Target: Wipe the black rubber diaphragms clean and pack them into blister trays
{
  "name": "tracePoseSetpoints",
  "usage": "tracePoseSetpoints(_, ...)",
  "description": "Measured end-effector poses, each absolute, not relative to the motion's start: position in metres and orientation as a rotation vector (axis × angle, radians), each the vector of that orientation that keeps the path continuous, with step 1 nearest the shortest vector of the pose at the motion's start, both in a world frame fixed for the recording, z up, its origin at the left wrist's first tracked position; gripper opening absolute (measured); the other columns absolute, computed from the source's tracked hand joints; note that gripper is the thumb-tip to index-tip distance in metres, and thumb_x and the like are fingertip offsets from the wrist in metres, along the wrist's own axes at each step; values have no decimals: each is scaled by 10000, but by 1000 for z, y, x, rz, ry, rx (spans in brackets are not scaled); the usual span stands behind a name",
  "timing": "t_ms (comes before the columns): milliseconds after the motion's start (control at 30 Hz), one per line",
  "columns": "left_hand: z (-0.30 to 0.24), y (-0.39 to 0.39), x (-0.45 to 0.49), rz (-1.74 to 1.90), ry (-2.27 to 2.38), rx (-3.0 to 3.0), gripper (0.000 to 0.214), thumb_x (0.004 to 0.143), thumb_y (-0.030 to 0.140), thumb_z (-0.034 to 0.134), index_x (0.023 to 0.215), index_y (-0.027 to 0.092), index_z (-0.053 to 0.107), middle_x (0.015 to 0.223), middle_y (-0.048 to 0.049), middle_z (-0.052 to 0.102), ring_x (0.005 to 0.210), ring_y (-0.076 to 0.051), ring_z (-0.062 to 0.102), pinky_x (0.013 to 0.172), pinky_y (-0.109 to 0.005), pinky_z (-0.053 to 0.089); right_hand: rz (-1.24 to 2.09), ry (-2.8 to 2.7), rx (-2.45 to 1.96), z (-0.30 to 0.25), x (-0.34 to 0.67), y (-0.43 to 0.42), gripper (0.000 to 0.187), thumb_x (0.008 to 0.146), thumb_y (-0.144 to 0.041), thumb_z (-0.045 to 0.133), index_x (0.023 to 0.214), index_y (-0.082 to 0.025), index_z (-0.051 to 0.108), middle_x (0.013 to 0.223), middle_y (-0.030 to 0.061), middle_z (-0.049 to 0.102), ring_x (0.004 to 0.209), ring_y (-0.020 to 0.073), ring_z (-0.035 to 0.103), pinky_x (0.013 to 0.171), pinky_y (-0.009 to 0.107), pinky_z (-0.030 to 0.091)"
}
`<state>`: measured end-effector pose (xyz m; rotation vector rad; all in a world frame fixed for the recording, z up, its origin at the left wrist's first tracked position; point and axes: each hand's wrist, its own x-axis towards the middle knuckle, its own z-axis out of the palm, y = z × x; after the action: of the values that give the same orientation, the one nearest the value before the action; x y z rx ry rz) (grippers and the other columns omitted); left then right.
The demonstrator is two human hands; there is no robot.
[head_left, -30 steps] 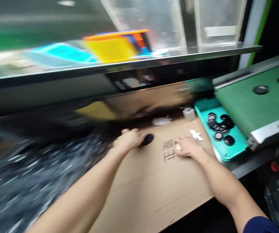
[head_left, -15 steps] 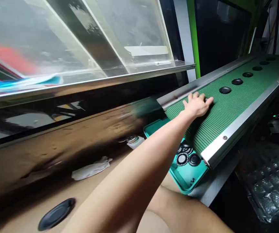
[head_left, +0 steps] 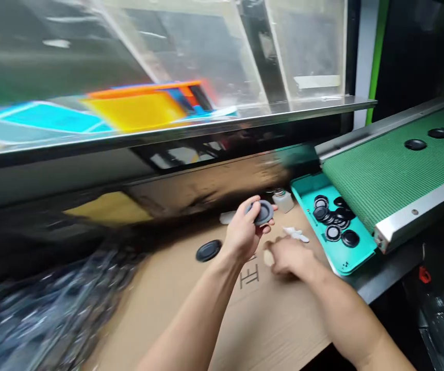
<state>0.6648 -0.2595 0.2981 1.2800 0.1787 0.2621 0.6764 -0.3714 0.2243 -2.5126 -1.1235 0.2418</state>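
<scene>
I log the person's left hand (head_left: pixel 243 234) closed on a black round disc (head_left: pixel 263 212), its fingers (head_left: pixel 253 205) curled over the rim, the disc lifted off the surface and left of the teal tray (head_left: pixel 355 257). The right hand (head_left: pixel 289 260) sits closer to the tray, low over the cardboard sheet (head_left: pixel 160 304). It is smeared by motion (poor frame for this), so I cannot tell how far its fingers are open or whether they hold anything.

The tray contains a loose cluster of black discs (head_left: pixel 332 216), several overlapping. Behind the tray, the green mesh conveyor belt (head_left: pixel 384 180) carries three more black discs (head_left: pixel 415 145) in a spaced row.

Left of the tray, a further black disc (head_left: pixel 208 250) lies flat on the cardboard. White scraps (head_left: pixel 295 234) lie just left of the tray, and a small white bottle (head_left: pixel 282 202) stands beyond them. Farther left, past the tray, a steel shelf edge (head_left: pixel 167 129) carries blurred yellow and teal bins (head_left: pixel 136 108).
</scene>
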Motion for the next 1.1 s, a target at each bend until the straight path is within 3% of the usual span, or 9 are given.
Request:
tracePoseSetpoints(100,258,-204,631,238,349,1089,496,1044,587,363,1169,162,585,855,-103,733,507,-154,609,398,-222,383,142,-1024,-2544,222,681,-372,356,793,-251,659,1144,-189,669,1137,152,715,1046,320,683,858,413,544)
tracePoseSetpoints(167,233,-187,618,263,418,970,494,1071,545,288,1160,170,597,870,-104,739,513,-161,618,397,-230,395,45,-910,-2484,219,683,-366,361,812,-289,657,1160,-194,669,1157,143,707,1083,319,665,914,427,528)
tracePoseSetpoints(267,203,-192,613,274,443,793,285,1061,331,388,1110,176,623,901,-77,752,623,-167,680,487,-246,496,-80,-795,-2311,214,680,-353,423,822,-317,675,1229,-205,660,1189,113,700,1119,283,649,985,408,505)
tracePoseSetpoints(367,185,-209,616,224,375,652,250,996,184,440,1016,145,686,949,-82,766,865,-187,736,755,-289,605,-188,-764,-2223,207,670,-338,463,840,-312,674,1292,-215,658,1182,96,689,1109,255,643,1018,398,494)
tracePoseSetpoints(533,176,-212,619,113,326,531,377,1042,342,432,1111,117,727,1109,-155,773,1121,-270,723,1050,-412,552,-277,-788,-2339,187,648,-320,491,903,-342,627,1372,-197,651,1139,126,648,1016,264,643,933,408,543)
tracePoseSetpoints(600,175,-208,619,62,311,503,415,1052,402,434,1197,126,708,1184,-161,760,1172,-284,710,1088,-449,531,-301,-864,-2356,182,645,-317,514,920,-361,607,1405,-192,632,1164,140,632,1027,271,635,895,397,559)
tracePoseSetpoints(700,176,-205,619,32,291,486,391,1062,359,434,1226,122,699,1209,-161,755,1196,-269,704,1114,-427,512,-400,-877,-2398,180,650,-316,523,934,-374,587,1425,-195,623,1157,144,622,1027,277,621,893,405,559)
tracePoseSetpoints(1100,180,-196,618,98,263,461,348,1075,311,407,1132,131,698,1173,-141,761,1192,-247,700,1149,-411,478,-389,-912,-2466,184,652,-316,524,946,-345,545,1439,-178,611,1196,159,595,1102,298,581,960,424,522)
